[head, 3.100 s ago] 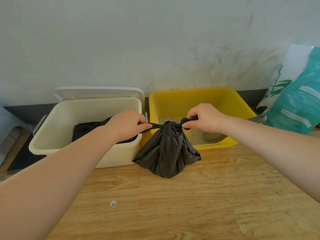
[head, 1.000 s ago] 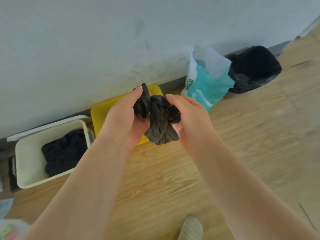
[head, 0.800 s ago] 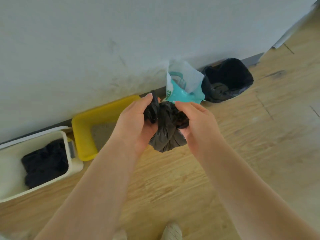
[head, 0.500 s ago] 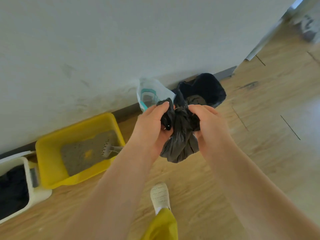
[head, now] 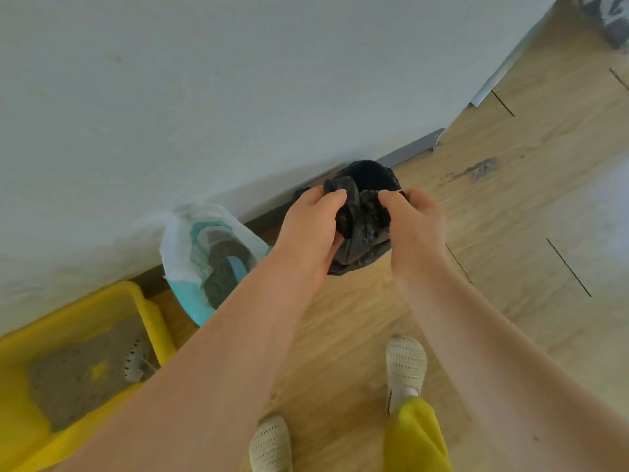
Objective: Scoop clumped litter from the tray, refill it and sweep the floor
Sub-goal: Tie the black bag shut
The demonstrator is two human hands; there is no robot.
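My left hand [head: 308,226] and my right hand [head: 413,223] both grip a small tied black waste bag [head: 362,229], held in the air between them. Right behind it, against the wall, stands a black-lined bin [head: 372,173], mostly hidden by the bag and my hands. The yellow litter tray [head: 149,311] lies at the lower left with grey litter and a pale slotted scoop [head: 134,361] in it. An open white and teal litter sack [head: 204,260] leans on the wall between tray and bin.
A white wall with a dark skirting board [head: 412,151] runs across the top. The floor [head: 527,212] is light wood planks. My two feet in pale mesh shoes [head: 406,364] and a yellow trouser leg [head: 417,437] show at the bottom.
I have turned and stepped right along the wall with the tied bag in both hands. The cream bin has left the view, and the black-lined bin now sits directly behind the bag.
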